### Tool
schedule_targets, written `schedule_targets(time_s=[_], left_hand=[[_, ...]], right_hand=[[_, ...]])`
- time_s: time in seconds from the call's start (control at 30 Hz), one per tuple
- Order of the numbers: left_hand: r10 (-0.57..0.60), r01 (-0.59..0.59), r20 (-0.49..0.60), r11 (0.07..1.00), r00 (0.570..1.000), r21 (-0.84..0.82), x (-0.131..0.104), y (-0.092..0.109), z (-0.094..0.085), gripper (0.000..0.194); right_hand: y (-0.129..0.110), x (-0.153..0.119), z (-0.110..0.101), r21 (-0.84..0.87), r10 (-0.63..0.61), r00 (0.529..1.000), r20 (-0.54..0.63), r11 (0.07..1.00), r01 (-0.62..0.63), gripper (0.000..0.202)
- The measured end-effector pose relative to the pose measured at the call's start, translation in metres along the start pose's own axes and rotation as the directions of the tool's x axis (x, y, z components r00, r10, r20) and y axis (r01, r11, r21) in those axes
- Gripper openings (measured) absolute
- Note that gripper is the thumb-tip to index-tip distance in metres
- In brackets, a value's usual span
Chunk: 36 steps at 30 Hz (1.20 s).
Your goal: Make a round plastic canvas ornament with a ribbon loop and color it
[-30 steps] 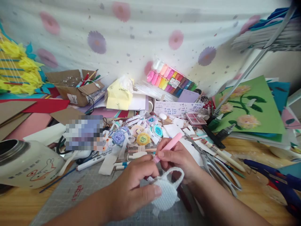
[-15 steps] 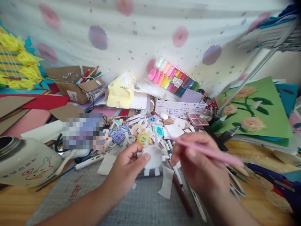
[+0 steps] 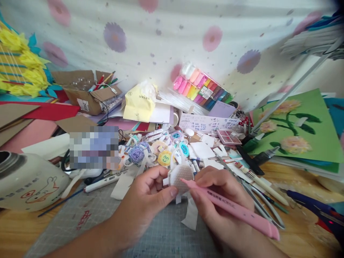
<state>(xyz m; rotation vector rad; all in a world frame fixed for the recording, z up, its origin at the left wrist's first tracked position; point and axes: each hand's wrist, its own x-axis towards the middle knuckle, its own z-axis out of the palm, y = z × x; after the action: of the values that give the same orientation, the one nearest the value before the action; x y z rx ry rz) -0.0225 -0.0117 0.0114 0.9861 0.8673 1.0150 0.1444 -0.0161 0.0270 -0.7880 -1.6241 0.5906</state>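
Observation:
Between its thumb and fingers my left hand (image 3: 156, 193) pinches a small round white fabric piece (image 3: 180, 176) with short strips sticking out at its edge. My right hand (image 3: 223, 200) is closed around a pink marker pen (image 3: 236, 209) with lettering along its barrel. The pen's tip is at the face of the white piece; whether it touches cannot be made out. Just below hangs or lies a white fabric strip (image 3: 190, 215) on the grey cutting mat (image 3: 107, 222). Behind the hands lie several decorated round pieces, among them a yellow one (image 3: 164, 157) and a purple one (image 3: 138, 152).
At the left stands a pale jar (image 3: 32, 182) with a drawing on it. Scissors (image 3: 262, 204) and a blue glue gun (image 3: 314, 208) lie at the right. A cardboard box (image 3: 83, 96) and a multicoloured clay pack (image 3: 201, 87) are at the back.
My right hand has brought the pink pen left and down, so its tip is now at the white piece. My left hand has turned the piece and shifted it slightly right.

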Motion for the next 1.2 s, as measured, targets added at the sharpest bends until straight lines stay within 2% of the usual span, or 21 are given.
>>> schedule_targets(time_s=[0.23,0.37,0.5,0.7,0.77,0.83,0.97,1.1,1.2], left_hand=[[0.0,0.0,-0.023,1.0,1.0,0.024,0.0,-0.003,-0.003,0.015],[0.012,-0.011,-0.025,0.999,1.0,0.045,-0.001,-0.001,-0.003,0.014],[0.0,0.001,-0.016,0.999,1.0,0.048,-0.002,0.0,-0.003,0.015],[0.01,-0.008,-0.018,0.997,1.0,0.077,-0.003,-0.001,-0.004,0.017],[0.009,-0.008,-0.014,0.997,1.0,0.082,-0.003,0.0,-0.004,0.018],[0.002,-0.002,-0.006,0.998,1.0,0.068,-0.003,0.0,-0.004,0.017],[-0.012,0.012,-0.014,0.999,1.0,0.035,-0.002,0.001,-0.004,0.016],[-0.029,0.029,-0.028,1.0,0.999,-0.001,-0.001,0.0,-0.004,0.018],[-0.031,0.031,-0.044,0.999,0.999,-0.013,-0.001,-0.001,-0.004,0.019]], right_hand=[[0.0,-0.003,0.002,-0.049,0.004,1.0,-0.019,0.999,-0.005,0.022],[-0.002,-0.001,0.002,-0.066,-0.04,0.999,-0.035,0.997,0.038,0.024],[-0.005,0.002,0.001,-0.064,-0.044,0.999,0.024,0.997,0.046,0.021],[-0.007,0.004,0.001,-0.073,-0.035,0.999,-0.007,0.997,0.034,0.021],[-0.007,0.005,0.0,-0.09,-0.056,0.998,0.023,0.994,0.058,0.022],[-0.008,0.005,0.0,-0.088,-0.09,0.995,0.05,0.992,0.094,0.021],[-0.01,0.007,-0.001,-0.091,-0.132,0.991,0.008,0.987,0.132,0.019],[-0.01,0.008,-0.001,-0.112,-0.161,0.983,0.089,0.979,0.17,0.017],[-0.01,0.008,-0.002,-0.121,-0.152,0.988,0.038,0.98,0.155,0.017]])
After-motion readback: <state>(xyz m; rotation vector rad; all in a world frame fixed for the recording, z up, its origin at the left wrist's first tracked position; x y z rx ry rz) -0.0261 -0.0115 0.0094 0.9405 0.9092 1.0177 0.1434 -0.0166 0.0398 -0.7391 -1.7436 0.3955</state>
